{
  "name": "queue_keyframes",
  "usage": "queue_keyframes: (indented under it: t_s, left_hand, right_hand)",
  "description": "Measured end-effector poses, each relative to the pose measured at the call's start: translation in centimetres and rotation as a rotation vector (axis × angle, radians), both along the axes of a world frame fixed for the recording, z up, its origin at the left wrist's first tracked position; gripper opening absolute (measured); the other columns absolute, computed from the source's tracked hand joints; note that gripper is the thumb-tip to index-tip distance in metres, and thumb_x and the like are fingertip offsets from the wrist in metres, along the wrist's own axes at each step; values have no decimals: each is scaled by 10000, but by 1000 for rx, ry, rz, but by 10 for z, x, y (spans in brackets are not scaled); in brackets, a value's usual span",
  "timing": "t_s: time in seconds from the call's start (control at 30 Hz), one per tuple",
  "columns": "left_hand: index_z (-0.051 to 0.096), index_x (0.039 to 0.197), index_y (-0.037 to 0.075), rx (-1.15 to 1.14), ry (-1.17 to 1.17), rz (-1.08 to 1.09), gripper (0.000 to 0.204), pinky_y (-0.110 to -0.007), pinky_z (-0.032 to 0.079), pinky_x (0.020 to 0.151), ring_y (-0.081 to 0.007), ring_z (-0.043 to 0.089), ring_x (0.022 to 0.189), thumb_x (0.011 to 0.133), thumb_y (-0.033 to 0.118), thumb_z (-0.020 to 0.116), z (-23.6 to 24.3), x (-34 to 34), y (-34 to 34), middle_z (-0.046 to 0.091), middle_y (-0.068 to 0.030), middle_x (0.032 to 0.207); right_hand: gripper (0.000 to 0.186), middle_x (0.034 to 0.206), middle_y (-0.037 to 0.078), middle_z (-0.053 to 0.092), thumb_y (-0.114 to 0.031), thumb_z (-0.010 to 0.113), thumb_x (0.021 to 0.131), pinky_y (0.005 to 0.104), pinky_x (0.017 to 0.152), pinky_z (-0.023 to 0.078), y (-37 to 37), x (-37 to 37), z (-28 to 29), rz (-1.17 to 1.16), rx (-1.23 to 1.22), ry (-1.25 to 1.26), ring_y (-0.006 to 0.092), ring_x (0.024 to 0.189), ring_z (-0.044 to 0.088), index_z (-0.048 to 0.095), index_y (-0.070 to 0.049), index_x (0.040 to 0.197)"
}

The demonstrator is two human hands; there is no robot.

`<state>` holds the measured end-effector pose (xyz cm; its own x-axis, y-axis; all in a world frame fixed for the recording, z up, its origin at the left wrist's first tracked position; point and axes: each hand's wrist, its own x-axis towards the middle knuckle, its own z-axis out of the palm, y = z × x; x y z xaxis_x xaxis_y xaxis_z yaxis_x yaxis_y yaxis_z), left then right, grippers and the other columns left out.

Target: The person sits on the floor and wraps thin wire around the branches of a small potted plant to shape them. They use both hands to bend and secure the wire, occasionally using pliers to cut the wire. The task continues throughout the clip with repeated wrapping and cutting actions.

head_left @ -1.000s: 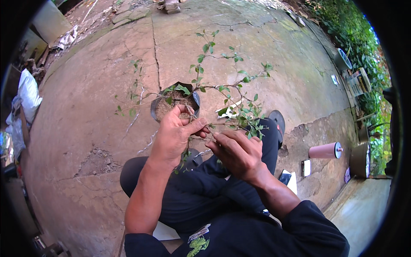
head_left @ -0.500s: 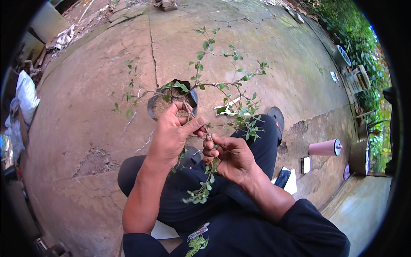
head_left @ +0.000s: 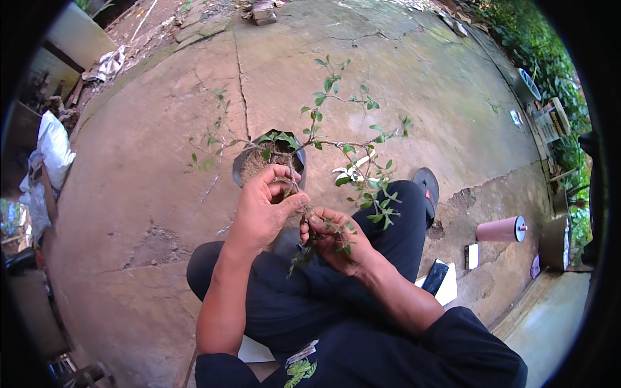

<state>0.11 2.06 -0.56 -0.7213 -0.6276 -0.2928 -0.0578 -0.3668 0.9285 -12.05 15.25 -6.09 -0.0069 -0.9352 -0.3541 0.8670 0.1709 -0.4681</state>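
A small leafy plant [head_left: 315,139] with long bent branches grows from a black bag of soil [head_left: 255,167] in front of me. My left hand [head_left: 265,210] is closed on its stem just in front of the bag, thumb and fingertips pinching it. Slightly lower and to the right, my right hand [head_left: 333,244] grips a leafy branch of the same plant, fingers curled round it, with leaves partly covering them. A pale wire or string hangs among the left branches, and white scraps [head_left: 346,173] lie behind the plant.
My crossed legs and a sandal [head_left: 427,189] are below. At right lie a phone [head_left: 435,277], a white card, a small white object [head_left: 471,256], a pink tumbler [head_left: 497,229] and containers [head_left: 552,121] beside greenery. White sacks [head_left: 56,149] are at left, stone blocks [head_left: 262,14] at the back.
My right hand has turned and risen slightly with its branch, whose hanging leafy end is now higher and nearer my fingers. My left hand keeps its hold. The whole view has shifted slightly.
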Motion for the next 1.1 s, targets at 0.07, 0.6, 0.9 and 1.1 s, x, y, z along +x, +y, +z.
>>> queue_keyframes:
  t_s: [0.07, 0.6, 0.9, 1.1]
  left_hand:
    - [555, 1048, 50, -302, -104, -1, 280, -251, 480, 770, -86, 604, 844, 824, -15, 712, -4, -6, -1, 664, -41, 908]
    - [615, 1027, -9, -261, 20, 24, 213, -241, 492, 787, -85, 607, 864, 853, 54, 721, 4, 3, -7, 658, -35, 902]
    - [604, 1159, 4, -298, 80, 202, 356, -297, 471, 877, -158, 644, 936, 984, 310, 559, 15, 38, -31, 692, -107, 1011]
    - [604, 1157, 3, -118, 218, 317, 356, -296, 462, 885, -170, 644, 941, 979, 308, 562, 10, 65, -42, 686, -101, 973]
  right_hand:
    - [148, 903, 39, 648, -159, 612, 954, 267, 791, 492, -4, -2, -10, -21, -34, 170, 133, 843, 617, 627, -19, 1000]
    - [249, 1132, 95, 661, -27, 593, 926, 302, 976, 461, -21, -45, -26, 60, -154, 667, 178, 1075, 612, 608, 23, 1169]
    - [298, 1025, 150, 679, -98, 663, 884, 326, 882, 500, -10, -79, -48, -188, 66, 576, 216, 932, 655, 599, 59, 1130]
    - [274, 1030, 126, 678, -78, 648, 906, 311, 897, 502, -16, -69, -38, -118, 25, 696, 189, 959, 648, 609, 49, 1145]
